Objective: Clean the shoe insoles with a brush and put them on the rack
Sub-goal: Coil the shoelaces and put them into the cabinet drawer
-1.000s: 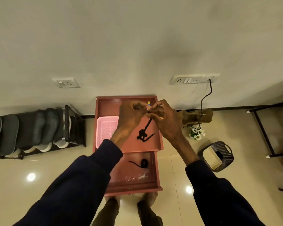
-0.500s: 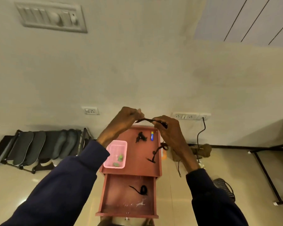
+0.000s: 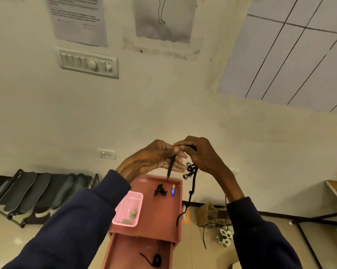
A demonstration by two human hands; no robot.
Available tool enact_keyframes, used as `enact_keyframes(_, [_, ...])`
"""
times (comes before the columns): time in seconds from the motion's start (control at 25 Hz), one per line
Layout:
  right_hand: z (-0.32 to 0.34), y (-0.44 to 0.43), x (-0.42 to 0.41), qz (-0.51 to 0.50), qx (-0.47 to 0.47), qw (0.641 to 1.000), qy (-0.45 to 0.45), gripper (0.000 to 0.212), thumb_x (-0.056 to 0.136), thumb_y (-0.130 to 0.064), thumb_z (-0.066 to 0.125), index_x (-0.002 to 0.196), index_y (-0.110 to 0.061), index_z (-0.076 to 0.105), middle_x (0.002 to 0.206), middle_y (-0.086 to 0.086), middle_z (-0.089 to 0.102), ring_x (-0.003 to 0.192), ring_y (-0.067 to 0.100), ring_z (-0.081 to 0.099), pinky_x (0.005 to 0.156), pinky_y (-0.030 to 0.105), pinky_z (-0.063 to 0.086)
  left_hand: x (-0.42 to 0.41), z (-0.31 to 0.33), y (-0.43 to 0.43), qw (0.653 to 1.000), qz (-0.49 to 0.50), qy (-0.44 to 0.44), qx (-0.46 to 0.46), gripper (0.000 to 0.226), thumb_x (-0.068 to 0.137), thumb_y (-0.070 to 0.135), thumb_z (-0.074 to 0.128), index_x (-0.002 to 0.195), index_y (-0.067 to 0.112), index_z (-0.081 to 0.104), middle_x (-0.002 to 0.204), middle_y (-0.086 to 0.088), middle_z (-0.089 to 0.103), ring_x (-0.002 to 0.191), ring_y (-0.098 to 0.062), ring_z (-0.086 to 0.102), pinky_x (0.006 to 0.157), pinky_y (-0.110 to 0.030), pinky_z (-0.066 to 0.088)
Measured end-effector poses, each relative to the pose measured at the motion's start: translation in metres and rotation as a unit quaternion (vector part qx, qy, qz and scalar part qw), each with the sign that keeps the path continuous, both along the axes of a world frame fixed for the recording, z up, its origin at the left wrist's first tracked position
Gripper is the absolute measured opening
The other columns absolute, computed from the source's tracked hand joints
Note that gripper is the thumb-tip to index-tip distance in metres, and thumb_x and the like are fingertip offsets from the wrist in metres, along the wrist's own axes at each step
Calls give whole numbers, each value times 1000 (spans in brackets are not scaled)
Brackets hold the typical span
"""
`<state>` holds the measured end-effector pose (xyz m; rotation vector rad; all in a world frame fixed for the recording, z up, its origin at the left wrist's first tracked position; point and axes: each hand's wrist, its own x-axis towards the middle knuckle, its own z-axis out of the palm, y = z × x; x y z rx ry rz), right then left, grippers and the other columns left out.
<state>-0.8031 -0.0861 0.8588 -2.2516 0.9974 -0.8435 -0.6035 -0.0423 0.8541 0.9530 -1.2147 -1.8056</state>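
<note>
Head view: left hand (image 3: 156, 158) and right hand (image 3: 204, 154) each pinch a thin, knotted black cord (image 3: 191, 168). It dangles above a reddish-brown wooden table (image 3: 158, 214).

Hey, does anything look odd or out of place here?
Yes. The left hand and right hand hold a knotted black cord above the red cabinet, not a brush; none shows. The insoles stand on the rack. The drawer is open with another cord inside; flowers lie on the floor.
</note>
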Motion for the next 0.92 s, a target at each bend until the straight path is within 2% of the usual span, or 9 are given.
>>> enact_keyframes(0.08, [7,-2,4,-14,27,997,-70,33,94,7,55,111,-10,78,99,-3,77,94,11,73,85,31,58,-5,17,-7,997,4,74,11,32,98,13,57,111,-14,67,97,-26,72,97,-44,72,92,-53,59])
enact_keyframes(0.16, [6,7,9,-50,86,980,-174,33,88,13,51,103,-2,77,87,0,75,80,14,72,74,36,59,-10,35,-14,990,9,142,21,31,95,10,57,114,-14,65,111,-32,70,105,-46,70,95,-52,58])
enact_keyframes(0.24, [-3,20,17,-78,143,954,-250,23,95,3,56,92,-4,77,70,4,67,62,16,56,58,31,44,-15,51,-25,974,35,224,29,32,96,5,54,119,-16,60,121,-34,66,112,-48,67,96,-51,57])
enact_keyframes(0.36, [-16,35,26,-68,184,939,-282,21,104,-18,57,110,-11,77,74,6,67,58,15,44,54,24,35,-17,71,-45,958,76,276,-24,32,103,4,48,128,-13,55,132,-30,62,122,-42,63,104,-47,53])
enact_keyframes(0.44, [-17,40,31,-87,158,950,-253,22,105,-20,56,114,-15,76,75,3,69,57,13,46,56,23,39,-15,78,-54,963,110,231,-81,32,105,9,49,130,-9,57,131,-24,65,124,-35,63,108,-43,50])
enact_keyframes(0.6, [-1,44,32,-153,5,978,-139,20,103,-18,60,95,-14,77,74,-10,69,59,7,59,63,15,41,-6,74,-58,971,158,11,-180,28,106,9,49,121,-6,66,114,-18,75,114,-24,70,105,-34,52])
enact_keyframes(0.76, [29,30,20,-193,-160,967,-37,12,98,-10,65,97,-18,74,86,-5,69,76,7,63,70,24,49,-1,69,-52,954,97,-190,-212,30,101,2,48,92,-5,76,85,-11,77,82,-21,74,79,-29,55])
enact_keyframes(0.84, [40,18,14,-183,-242,953,17,14,95,-4,64,98,-14,73,91,0,70,80,14,64,72,30,52,-4,69,-44,963,53,-191,-181,34,99,3,44,84,-6,72,70,-11,68,66,-24,69,72,-33,57])
enact_keyframes(0.92, [50,8,11,-173,-258,951,8,13,94,-2,65,97,-11,75,91,1,71,81,15,66,73,29,52,-5,66,-38,990,18,-96,-103,36,100,8,38,84,-5,67,63,-11,55,60,-29,64,82,-47,61])
